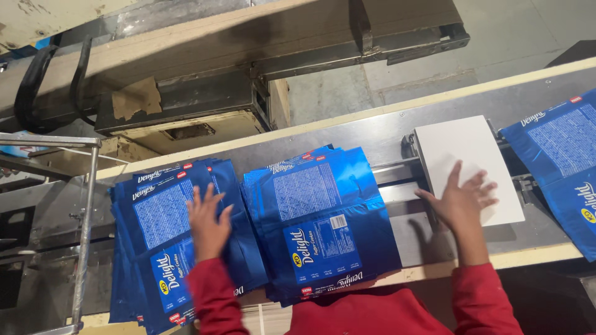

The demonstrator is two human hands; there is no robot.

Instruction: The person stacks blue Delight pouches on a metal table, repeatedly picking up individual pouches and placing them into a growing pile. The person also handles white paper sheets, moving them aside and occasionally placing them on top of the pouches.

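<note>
Stacks of flat blue boxes number two in front of me. My left hand (pixel 207 226) lies flat, fingers spread wide, on the left stack (pixel 162 248). The middle stack (pixel 320 223) sits just beside it. My right hand (pixel 462 200) rests open on one white card (pixel 469 164). More blue boxes (pixel 562 161) lie far right on the long table (pixel 379 133).
</note>
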